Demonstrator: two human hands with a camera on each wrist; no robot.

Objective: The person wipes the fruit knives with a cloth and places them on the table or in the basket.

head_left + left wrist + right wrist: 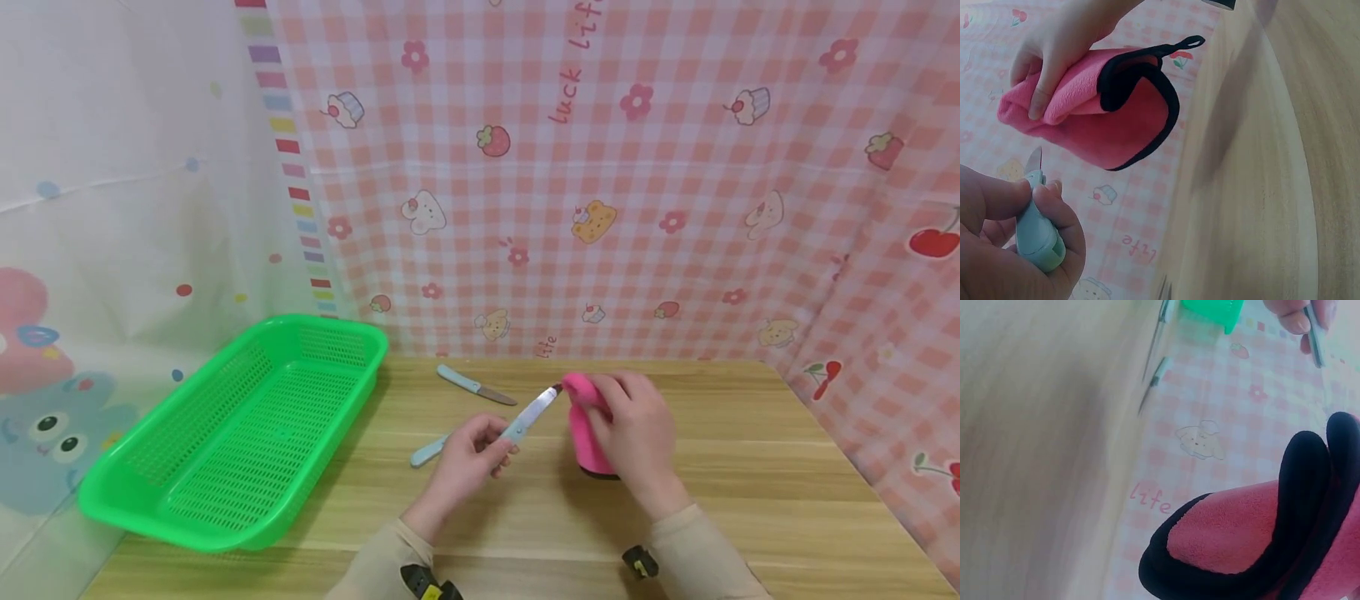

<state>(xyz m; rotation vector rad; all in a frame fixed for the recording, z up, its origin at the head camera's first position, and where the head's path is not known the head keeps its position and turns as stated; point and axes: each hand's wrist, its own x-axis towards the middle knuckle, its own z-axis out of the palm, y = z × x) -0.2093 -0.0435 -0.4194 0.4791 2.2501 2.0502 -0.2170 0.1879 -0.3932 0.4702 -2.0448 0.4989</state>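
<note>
Green basket [247,442], one: far left on the bench [750,475], mesh bare.
Knife, near [427,452]: pale-blue handle on the bench, the rest hidden behind the left hand.
Knife, far [459,379]: flat on the bench, blade pointing right and slightly towards the person.
Left hand [471,457]: fingers curled closely round a handle, thumb pressed on it.
Held knife [534,414]: above the bench, between the hands; long axis slanting, handle lower left, tip up and right towards the cloth. Contact at the tip cannot be told.
Pink cloth [587,437], black-edged, folded, hanging.
Right hand [637,429]: fingers pinching the cloth's upper fold.
Step, as judged: wiping the blade; the next move calls for cloth wrapped round it and drawn lengthwise, fingers clear of the edge.
</note>
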